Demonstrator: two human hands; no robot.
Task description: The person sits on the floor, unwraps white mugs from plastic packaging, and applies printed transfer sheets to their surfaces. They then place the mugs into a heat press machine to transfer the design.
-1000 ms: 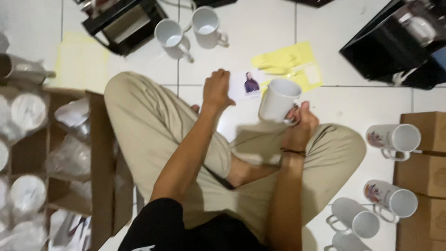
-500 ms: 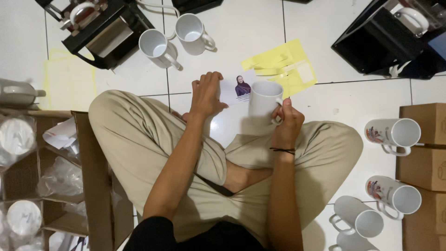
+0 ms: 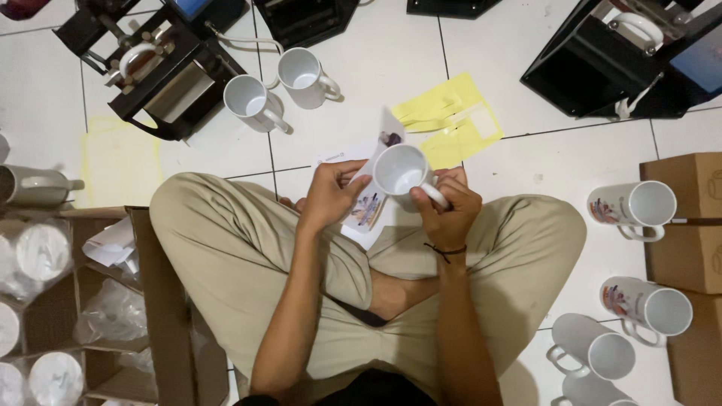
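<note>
The right hand's grip is closed on the white mug's handle while the left hand pinches the printed sheet against its side, so wrapping is in hand and alignment seems next.

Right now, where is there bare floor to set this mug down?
Bare tile lies between the yellow sheets and the right-hand black press, and beyond the right knee. The printed mugs and cardboard boxes crowd the right side.
</note>
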